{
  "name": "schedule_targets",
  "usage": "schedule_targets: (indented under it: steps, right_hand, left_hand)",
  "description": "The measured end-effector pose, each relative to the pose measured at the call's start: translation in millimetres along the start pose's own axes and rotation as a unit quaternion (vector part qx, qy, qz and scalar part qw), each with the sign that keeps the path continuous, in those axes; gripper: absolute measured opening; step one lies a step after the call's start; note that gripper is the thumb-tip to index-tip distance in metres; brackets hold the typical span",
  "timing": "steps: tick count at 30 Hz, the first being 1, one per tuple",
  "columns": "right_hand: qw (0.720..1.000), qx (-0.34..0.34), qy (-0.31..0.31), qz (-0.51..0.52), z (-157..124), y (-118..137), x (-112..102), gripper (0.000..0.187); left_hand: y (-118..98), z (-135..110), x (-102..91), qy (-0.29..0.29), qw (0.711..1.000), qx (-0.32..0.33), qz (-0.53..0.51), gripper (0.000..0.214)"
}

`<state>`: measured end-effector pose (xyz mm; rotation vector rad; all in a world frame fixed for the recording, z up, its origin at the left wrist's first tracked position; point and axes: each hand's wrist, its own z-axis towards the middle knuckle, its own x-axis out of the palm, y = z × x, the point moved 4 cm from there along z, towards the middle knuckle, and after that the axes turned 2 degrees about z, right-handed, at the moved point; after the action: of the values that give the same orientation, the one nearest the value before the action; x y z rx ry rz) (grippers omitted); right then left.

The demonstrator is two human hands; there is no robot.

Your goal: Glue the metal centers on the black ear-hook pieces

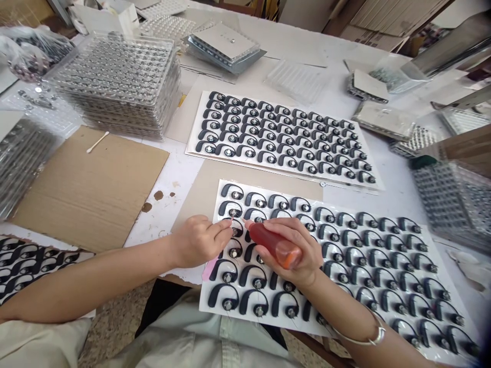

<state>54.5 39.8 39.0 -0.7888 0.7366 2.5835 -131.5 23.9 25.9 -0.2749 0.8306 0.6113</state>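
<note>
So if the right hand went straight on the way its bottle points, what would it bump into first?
Probably the left hand, whose fingertips lie just ahead of the red bottle. Depth is unclear here, so a black hook on the white sheet could come first.

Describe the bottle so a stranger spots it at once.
Find the white sheet at lower right, lined with dark curved pieces. Above it, the right hand holds the bottle, nozzle toward the left hand. Its red body stands out from the dark pieces.
</note>
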Motion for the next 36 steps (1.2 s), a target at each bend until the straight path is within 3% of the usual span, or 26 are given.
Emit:
schedule_targets:
  steps: [8,16,23,36]
  right_hand:
    - [1.0,-0.006,0.005,0.013,-1,0,1,0.038]
    - [1.0,0.0,0.0,0.02,0,0,0,0.037]
    - [0.999,0.01,0.002,0.034,-2,-2,1,0.037]
    - [0.999,0.01,0.004,0.032,-4,-4,2,0.041]
  left_hand:
    - [6,-1,-0.2,-0.03,0.997,-0.032,-0.058,0.012]
    - [13,-7,8.8,0.02,0.994,-0.066,-0.082,0.014]
    - [20,-10,10.6,-0.012,0.987,-0.087,-0.137,0.011]
    - [32,-12,14.0,-0.009,0.961,-0.128,-0.245,0.01]
